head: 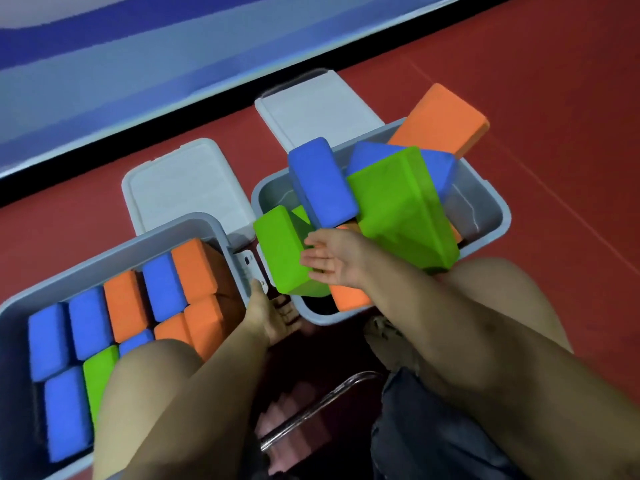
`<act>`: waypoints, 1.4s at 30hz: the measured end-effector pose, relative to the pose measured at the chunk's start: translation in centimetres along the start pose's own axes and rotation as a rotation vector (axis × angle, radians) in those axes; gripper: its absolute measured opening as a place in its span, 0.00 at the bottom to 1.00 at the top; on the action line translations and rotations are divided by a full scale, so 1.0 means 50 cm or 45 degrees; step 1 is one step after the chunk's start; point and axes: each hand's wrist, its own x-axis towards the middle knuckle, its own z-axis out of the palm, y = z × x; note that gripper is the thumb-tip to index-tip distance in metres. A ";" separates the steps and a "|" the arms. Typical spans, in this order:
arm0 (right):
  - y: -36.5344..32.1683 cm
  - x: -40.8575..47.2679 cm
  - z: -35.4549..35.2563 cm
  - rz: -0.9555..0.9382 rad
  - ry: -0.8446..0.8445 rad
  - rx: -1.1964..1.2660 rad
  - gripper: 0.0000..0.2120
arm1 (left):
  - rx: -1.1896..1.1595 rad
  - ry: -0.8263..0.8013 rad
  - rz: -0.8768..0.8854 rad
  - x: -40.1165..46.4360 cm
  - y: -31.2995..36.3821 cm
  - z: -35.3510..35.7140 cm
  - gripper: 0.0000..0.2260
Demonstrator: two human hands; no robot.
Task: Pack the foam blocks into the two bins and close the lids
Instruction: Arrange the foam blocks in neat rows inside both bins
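The left grey bin [104,258] holds blue, orange and green foam blocks packed side by side. In the right grey bin [498,216] the blocks lie jumbled and stick out above the rim: a big green block [405,209], a blue block [322,181], an orange block [440,119] leaning on the far edge. My right hand [329,258] touches the side of a smaller green block [280,251] with straight fingers. My left hand [273,313] hangs between the bins with loosely curled fingers, its thumb at the left bin's latch [251,268]. Both lids [187,188] [318,109] lie open behind the bins.
The bins stand on a red floor [554,98]. A blue and grey padded wall [138,64] runs behind the lids. My bare knees cover the near parts of both bins. A metal chair bar [311,414] and dark cloth [433,431] lie below.
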 end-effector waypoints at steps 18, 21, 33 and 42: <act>0.014 -0.011 0.001 -0.003 0.099 -0.032 0.08 | 0.047 0.070 0.044 -0.051 0.042 -0.031 0.33; 0.009 -0.011 0.004 -0.040 0.097 -0.034 0.08 | 0.013 0.097 0.285 -0.083 0.097 -0.031 0.24; -0.009 -0.047 0.037 -0.109 0.076 -0.095 0.17 | 0.271 -0.080 0.423 -0.179 0.115 -0.002 0.22; -0.048 -0.126 0.004 -0.126 0.156 -0.477 0.16 | 0.209 -0.020 0.484 -0.248 0.117 0.029 0.25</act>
